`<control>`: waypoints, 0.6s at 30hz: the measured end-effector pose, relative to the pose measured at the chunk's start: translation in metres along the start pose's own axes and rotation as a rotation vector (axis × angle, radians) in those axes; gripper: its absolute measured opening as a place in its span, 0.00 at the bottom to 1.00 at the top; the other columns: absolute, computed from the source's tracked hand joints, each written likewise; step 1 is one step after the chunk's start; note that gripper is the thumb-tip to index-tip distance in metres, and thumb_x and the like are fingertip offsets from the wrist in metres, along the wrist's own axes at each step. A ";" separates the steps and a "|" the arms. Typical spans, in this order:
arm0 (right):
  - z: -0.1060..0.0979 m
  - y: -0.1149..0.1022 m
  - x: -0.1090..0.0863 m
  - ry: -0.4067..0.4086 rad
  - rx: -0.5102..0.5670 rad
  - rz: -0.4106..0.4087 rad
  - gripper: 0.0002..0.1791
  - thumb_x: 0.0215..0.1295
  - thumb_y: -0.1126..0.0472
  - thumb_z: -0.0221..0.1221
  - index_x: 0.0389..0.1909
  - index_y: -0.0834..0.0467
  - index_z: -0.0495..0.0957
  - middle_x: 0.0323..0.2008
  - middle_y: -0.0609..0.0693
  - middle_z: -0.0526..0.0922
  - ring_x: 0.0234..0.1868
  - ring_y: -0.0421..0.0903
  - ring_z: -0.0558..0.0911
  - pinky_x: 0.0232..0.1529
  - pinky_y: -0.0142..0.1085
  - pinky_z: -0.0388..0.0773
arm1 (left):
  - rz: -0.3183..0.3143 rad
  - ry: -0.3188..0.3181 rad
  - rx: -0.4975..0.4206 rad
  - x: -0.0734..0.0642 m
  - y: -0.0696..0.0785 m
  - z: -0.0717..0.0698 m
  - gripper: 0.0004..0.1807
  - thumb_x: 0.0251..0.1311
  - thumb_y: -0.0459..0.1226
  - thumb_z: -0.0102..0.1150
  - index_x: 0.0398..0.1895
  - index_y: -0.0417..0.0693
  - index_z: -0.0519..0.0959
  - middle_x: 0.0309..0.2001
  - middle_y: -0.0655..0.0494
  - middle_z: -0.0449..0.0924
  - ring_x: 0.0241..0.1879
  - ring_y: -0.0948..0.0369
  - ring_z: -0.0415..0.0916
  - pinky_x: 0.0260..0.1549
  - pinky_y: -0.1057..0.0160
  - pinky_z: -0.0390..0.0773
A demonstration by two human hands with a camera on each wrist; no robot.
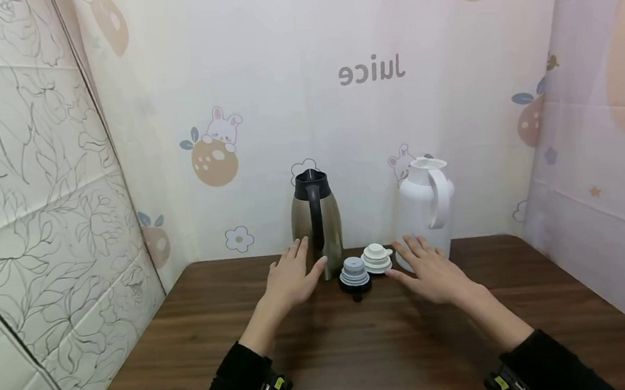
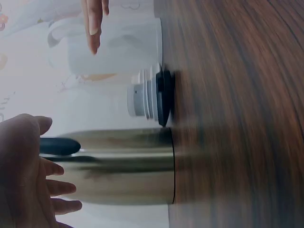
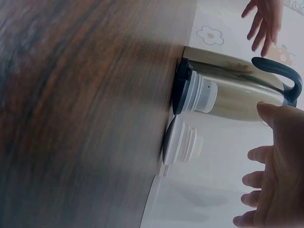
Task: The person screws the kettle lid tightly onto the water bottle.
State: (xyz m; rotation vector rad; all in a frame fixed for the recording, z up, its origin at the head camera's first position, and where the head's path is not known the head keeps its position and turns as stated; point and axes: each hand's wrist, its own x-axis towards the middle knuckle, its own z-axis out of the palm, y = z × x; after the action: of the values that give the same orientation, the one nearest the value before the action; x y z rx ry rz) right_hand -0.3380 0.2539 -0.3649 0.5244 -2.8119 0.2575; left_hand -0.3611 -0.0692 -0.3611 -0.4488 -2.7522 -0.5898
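Observation:
A bronze thermos jug (image 1: 331, 224) with a black handle and collar stands at the back of the table. To its right is a white thermos jug (image 1: 418, 207) with its handle toward the front. Between them two stoppers lie upside down: a grey stopper (image 1: 354, 272) on a black cap, and a white stopper (image 1: 377, 258) just behind it. My left hand (image 1: 292, 278), fingers spread, hovers in front of the bronze jug near its handle (image 2: 60, 146). Over by the white jug, my right hand (image 1: 431, 271) is likewise spread, holding nothing.
The dark wooden table (image 1: 363, 366) reaches back to a patterned cloth wall (image 1: 298, 45). Similar cloth hangs close along the left side (image 1: 47, 201) and the right side (image 1: 589, 193).

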 end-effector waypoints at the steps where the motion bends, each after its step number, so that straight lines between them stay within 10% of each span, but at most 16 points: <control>1: 0.001 0.000 0.000 -0.001 0.002 0.000 0.47 0.79 0.28 0.46 0.83 0.58 0.56 0.81 0.69 0.54 0.81 0.73 0.50 0.71 0.75 0.54 | 0.001 -0.004 0.000 0.000 0.002 0.001 0.43 0.80 0.65 0.37 0.85 0.47 0.55 0.82 0.43 0.57 0.80 0.42 0.55 0.71 0.29 0.60; 11: -0.001 -0.003 0.000 0.001 0.006 0.008 0.48 0.79 0.28 0.45 0.84 0.59 0.55 0.81 0.69 0.54 0.81 0.73 0.51 0.70 0.75 0.55 | -0.010 0.021 -0.093 0.008 0.013 0.002 0.45 0.79 0.64 0.40 0.84 0.43 0.54 0.81 0.42 0.58 0.79 0.43 0.59 0.71 0.35 0.65; 18: -0.002 -0.003 0.001 -0.002 0.016 0.008 0.47 0.79 0.29 0.46 0.84 0.59 0.55 0.81 0.70 0.53 0.80 0.74 0.50 0.71 0.75 0.54 | 0.004 0.076 -0.365 0.024 0.012 0.009 0.41 0.80 0.59 0.46 0.83 0.42 0.56 0.74 0.41 0.69 0.71 0.44 0.71 0.67 0.41 0.73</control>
State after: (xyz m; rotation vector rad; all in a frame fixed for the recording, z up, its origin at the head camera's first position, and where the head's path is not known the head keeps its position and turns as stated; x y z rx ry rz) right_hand -0.3372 0.2513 -0.3620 0.5177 -2.8169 0.2817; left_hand -0.3809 -0.0496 -0.3565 -0.4988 -2.5721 -1.0912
